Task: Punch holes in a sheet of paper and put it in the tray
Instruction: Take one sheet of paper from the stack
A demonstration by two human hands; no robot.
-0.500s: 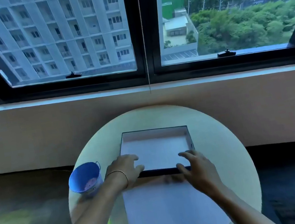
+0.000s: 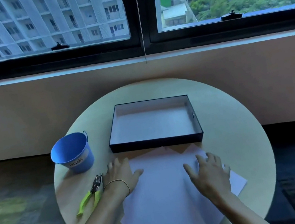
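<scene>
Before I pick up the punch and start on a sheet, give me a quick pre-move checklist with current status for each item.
1. Hole punch reachable: ok, it lies on the table beside the left wrist, nothing on top of it.
2. Left hand free: ok, open, fingers spread at the left edge of the paper.
3. Right hand free: ok, open over the paper, holding nothing.
4. Single sheet separated: not ok, several sheets overlap, fanned at different angles.
5. Tray ready: ok, open top, upright, just beyond the paper.
6. Tray already holds punched sheets: cannot tell, its floor looks plain white.
7. Blue bucket out of the way: ok, left of the tray.
</scene>
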